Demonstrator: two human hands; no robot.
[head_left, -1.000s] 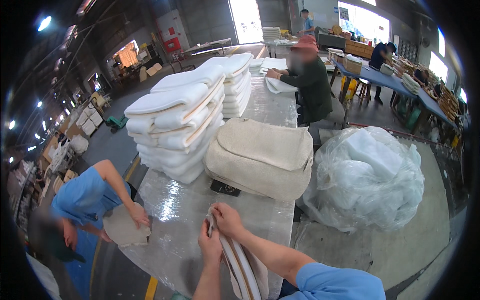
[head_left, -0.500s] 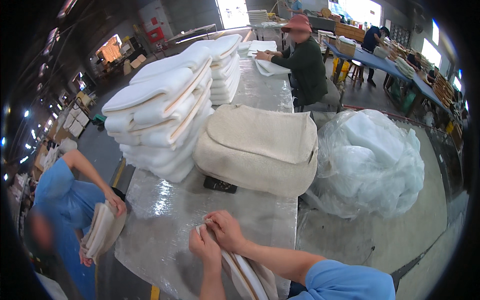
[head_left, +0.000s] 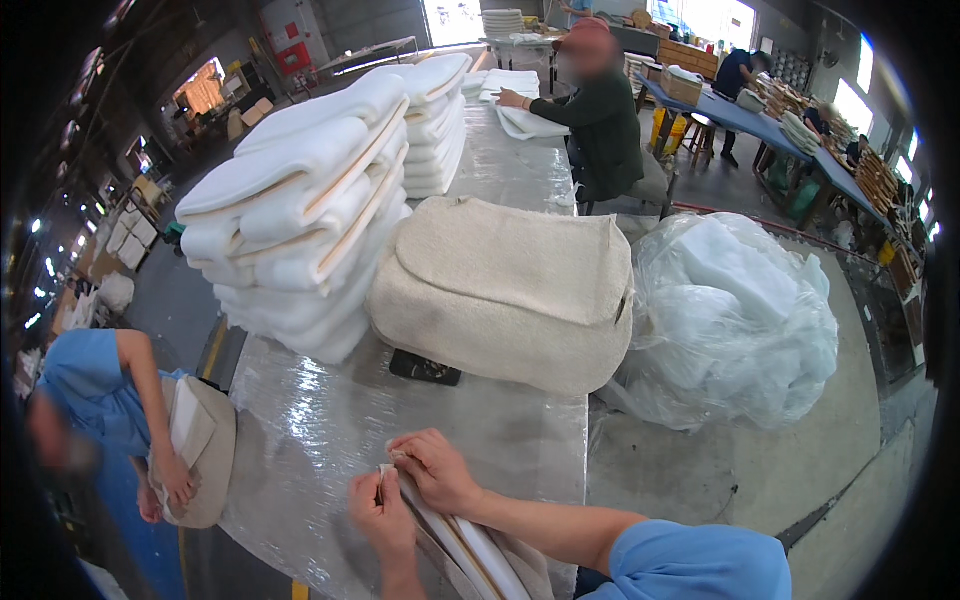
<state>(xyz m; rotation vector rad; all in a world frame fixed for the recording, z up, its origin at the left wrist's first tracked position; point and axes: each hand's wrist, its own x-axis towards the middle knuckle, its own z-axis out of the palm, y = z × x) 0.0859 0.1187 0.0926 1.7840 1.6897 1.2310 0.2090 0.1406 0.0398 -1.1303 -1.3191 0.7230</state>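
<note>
Near the front edge of the table, a beige fabric cushion cover lies below my hands, its long opening showing white foam padding inside. My left hand pinches one side of the cover's end. Just right of it, my right hand is closed on the other side of that end, fingers bent and thumb pressed in. A small light edge of fabric shows between the two hands. Beyond them sits a bulky, folded beige fabric cushion, and a flat black object lies partly beneath it.
White folded padding is stacked high at the table's left. A clear plastic bag of white stuffing stands right of the table. At left, a co-worker's hand presses a beige cushion. Another person sits at the far right side.
My hands have shifted slightly left and down in view, with the cover's opening spread wider. At left, the co-worker's cushion has been lowered to the table's edge. The view has tilted slightly.
</note>
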